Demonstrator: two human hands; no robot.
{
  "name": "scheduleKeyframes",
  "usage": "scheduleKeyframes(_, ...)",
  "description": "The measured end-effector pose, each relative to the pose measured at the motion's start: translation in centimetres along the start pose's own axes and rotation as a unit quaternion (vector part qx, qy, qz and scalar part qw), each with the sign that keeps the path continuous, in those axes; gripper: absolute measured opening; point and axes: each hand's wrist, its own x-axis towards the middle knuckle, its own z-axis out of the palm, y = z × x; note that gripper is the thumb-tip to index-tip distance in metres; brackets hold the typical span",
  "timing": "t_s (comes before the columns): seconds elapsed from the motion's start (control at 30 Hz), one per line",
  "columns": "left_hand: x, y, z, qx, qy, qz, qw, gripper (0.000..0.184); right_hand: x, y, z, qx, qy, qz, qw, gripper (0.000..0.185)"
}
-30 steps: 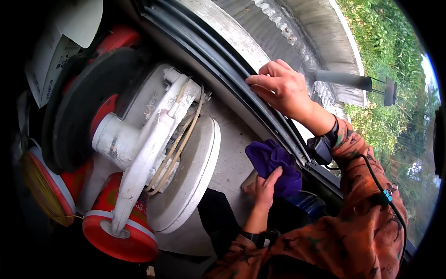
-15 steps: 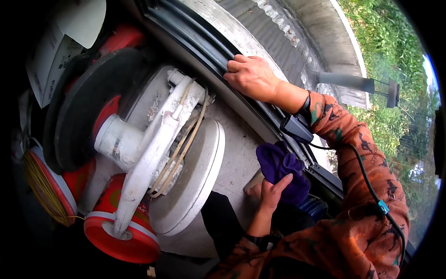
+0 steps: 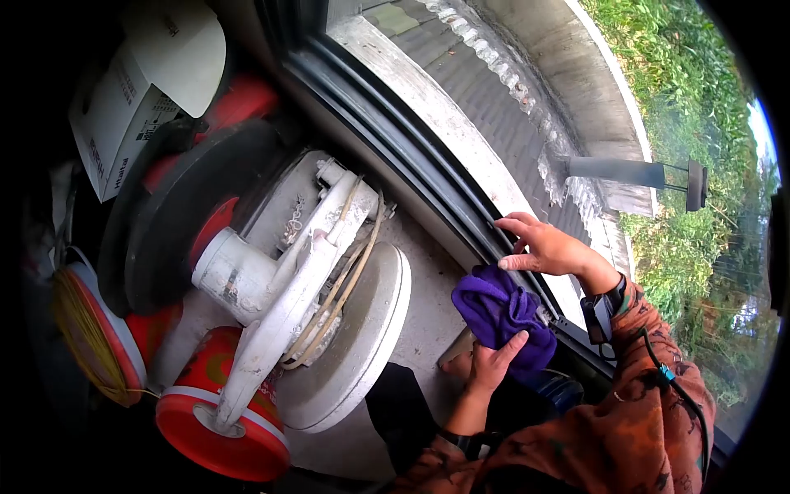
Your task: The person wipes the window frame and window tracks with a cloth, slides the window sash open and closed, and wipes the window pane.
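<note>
My left hand (image 3: 491, 368) grips a crumpled purple cloth (image 3: 499, 311), its thumb lying over the near edge. The rest of its fingers are hidden under the fabric. Above the cloth, my right hand (image 3: 550, 247) has thumb and fingers apart, holding nothing. Its fingertips are at the dark window frame (image 3: 411, 169); I cannot tell whether they touch it. The frame slants from upper left to lower right, with a pale ledge (image 3: 444, 99) outside it.
A white-grey machine with a round disc (image 3: 358, 346) and looped cord stands at left. Around it are a red bucket (image 3: 222, 436), a large black disc (image 3: 177, 222), a white carton (image 3: 123, 115) and a coil of yellow wire (image 3: 86, 337). Outside, a metal pipe (image 3: 617, 171) juts from a wall.
My right hand has moved down along the frame toward the cloth, and its closed fingers have spread. The cloth stays in my left hand. The view has shifted slightly.
</note>
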Motion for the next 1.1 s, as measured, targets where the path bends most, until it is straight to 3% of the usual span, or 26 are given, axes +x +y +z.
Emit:
scheduleKeyframes(0.13,-0.2,-0.1,0.0,-0.033,0.029,-0.022,0.999,0.046,-2.4,-2.1,0.5,0.078,-0.146,0.001,0.986,0.070)
scheduleKeyframes(0.2,0.0,-0.8,-0.3,0.021,0.010,-0.009,1.000,0.047,-2.3,-2.2,2.2,0.181,-0.073,-0.064,0.979,0.040)
scheduleKeyframes(0.27,0.2,-1.0,-0.4,0.051,0.002,0.008,0.999,0.046,-2.2,-3.1,0.9,0.062,0.064,-0.028,0.996,0.027)
scheduleKeyframes(0.3,0.1,-1.5,-0.3,0.006,0.030,0.006,1.000,0.045,-1.5,-2.9,0.3,0.029,0.164,-0.111,0.980,0.020)
scheduleKeyframes(0.4,0.7,-0.2,0.6,-0.050,0.068,0.011,0.996,0.040,0.2,-4.0,-2.3,0.104,0.292,-0.138,0.941,0.015)
scheduleKeyframes(0.47,0.7,-0.4,0.8,-0.055,0.071,-0.025,0.996,0.032,2.0,-5.0,-4.2,0.049,0.407,-0.181,0.894,0.014)
scheduleKeyframes(0.53,0.8,-0.7,0.5,-0.051,0.081,-0.024,0.995,0.028,4.2,-5.9,-6.6,0.001,0.459,-0.199,0.866,0.013)
scheduleKeyframes(0.6,1.2,-1.3,-0.4,-0.105,0.146,-0.120,0.976,0.032,6.3,-7.3,-8.7,0.032,0.498,-0.262,0.826,0.013)
scheduleKeyframes(0.67,1.3,-2.4,-0.6,-0.117,0.174,-0.134,0.968,0.035,8.1,-9.7,-10.4,0.138,0.506,-0.299,0.797,0.012)
scheduleKeyframes(0.73,1.1,-3.2,-0.6,0.084,0.091,-0.123,0.985,0.034,10.3,-12.5,-11.9,0.156,0.518,-0.363,0.758,0.011)
scheduleKeyframes(0.8,1.3,-2.9,-0.5,0.134,0.079,-0.101,0.983,0.037,13.6,-14.2,-13.6,0.102,0.520,-0.403,0.746,0.023)
scheduleKeyframes(0.87,1.5,-2.2,-0.5,0.145,0.059,-0.122,0.980,0.034,16.4,-16.1,-14.5,0.101,0.399,-0.223,0.884,0.030)
scheduleKeyframes(0.93,1.6,-2.7,-0.6,0.153,0.065,-0.091,0.982,0.032,21.5,-14.7,-14.1,-0.013,0.454,-0.307,0.837,0.044)
scheduleKeyframes(0.97,1.7,-2.7,-0.6,0.127,0.063,-0.083,0.986,0.031,23.1,-13.4,-13.8,-0.063,0.465,-0.285,0.836,0.062)
scheduleKeyframes(1.0,1.9,-2.7,-0.6,0.099,0.062,-0.071,0.991,0.030,22.8,-13.3,-12.9,-0.036,0.427,-0.226,0.875,0.064)
scheduleKeyframes(1.1,2.1,-0.7,-0.3,0.098,0.053,-0.076,0.991,0.030,22.4,-11.8,-8.7,-0.094,0.392,-0.113,0.908,0.067)
